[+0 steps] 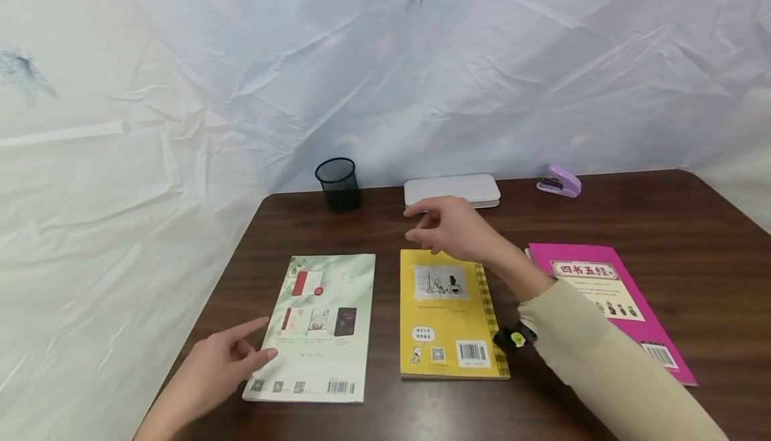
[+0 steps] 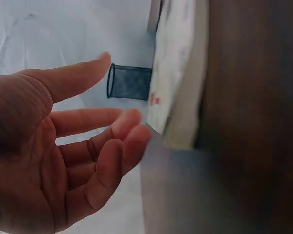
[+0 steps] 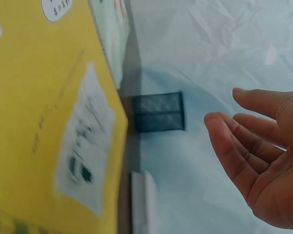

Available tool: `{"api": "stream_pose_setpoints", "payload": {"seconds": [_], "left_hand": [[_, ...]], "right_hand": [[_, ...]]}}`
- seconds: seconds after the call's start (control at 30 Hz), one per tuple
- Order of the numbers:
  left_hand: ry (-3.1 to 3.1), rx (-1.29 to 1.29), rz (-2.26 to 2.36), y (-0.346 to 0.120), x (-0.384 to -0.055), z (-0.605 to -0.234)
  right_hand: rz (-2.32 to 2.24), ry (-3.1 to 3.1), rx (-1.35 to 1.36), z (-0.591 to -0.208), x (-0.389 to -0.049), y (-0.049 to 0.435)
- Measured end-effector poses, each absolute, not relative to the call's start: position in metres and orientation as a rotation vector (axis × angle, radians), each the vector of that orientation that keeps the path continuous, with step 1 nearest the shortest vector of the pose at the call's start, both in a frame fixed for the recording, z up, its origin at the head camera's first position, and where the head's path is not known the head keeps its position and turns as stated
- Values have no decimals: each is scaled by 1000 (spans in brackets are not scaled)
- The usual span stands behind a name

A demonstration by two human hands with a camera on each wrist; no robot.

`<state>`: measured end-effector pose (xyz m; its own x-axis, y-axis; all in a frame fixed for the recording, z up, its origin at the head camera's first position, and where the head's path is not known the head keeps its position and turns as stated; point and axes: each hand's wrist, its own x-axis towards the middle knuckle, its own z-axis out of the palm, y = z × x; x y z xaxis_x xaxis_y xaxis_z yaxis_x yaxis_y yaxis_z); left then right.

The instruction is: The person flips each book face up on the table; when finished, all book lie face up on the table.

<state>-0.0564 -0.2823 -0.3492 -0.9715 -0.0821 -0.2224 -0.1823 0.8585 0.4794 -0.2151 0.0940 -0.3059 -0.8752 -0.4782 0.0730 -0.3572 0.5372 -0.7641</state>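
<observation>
My left hand (image 1: 212,369) hovers at the left edge of a pale green book (image 1: 325,361), its fingers relaxed and holding nothing. In the left wrist view the loosely bent fingers (image 2: 105,178) show with the book's thick edge beside them. My right hand (image 1: 453,227) hangs above the far edge of a yellow book (image 1: 442,320), thumb and fingers apart with nothing between them. Beyond it lies a white flat case (image 1: 458,189), partly overlapped by the hand in the head view. A magenta book (image 1: 608,294) lies to the right, partly hidden by my right sleeve.
A black mesh pen holder (image 1: 340,187) stands at the back left of the dark wooden table (image 1: 674,227). A purple stapler (image 1: 561,181) sits at the back right. A white printed cloth (image 1: 391,93) hangs behind the table and along its left side.
</observation>
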Motion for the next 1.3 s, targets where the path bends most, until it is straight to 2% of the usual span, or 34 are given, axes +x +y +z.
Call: {"api": "stream_pose_setpoints", "payload": {"seconds": [0.37,0.73,1.3], "left_hand": [[2695,-404,944,-289,-39,-373],[2677,-310,1002,-294,-34,-380],[2712,-359,950,-294,-32,-385]], "right_hand": [[-1393,2387,-647,-344,-235,62],[-1400,2263,-518,-366,-244,43],[-1420,2212,-380,-378,-254,29]]}}
